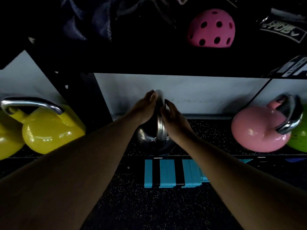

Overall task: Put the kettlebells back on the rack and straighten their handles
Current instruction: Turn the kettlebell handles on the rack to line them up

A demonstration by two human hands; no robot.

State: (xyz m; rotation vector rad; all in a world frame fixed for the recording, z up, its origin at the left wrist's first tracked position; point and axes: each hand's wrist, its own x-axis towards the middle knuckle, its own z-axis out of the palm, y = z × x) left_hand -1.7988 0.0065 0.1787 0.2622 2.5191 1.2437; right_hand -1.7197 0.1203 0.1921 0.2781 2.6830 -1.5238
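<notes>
Black kettlebell [150, 140] sat on the rack shelf [207, 130] between both hands, left hand [144, 110] and right hand [174, 117] flat-palmed against its steel handle [160, 113], fingers barely curled; best to twist slowly, base planted, matching neighbours' handles.

I am in a gym: a black storage rack [149, 63] holds yellow [49, 135] and pink kettlebells [259, 131], above speckled rubber flooring [141, 205].
</notes>
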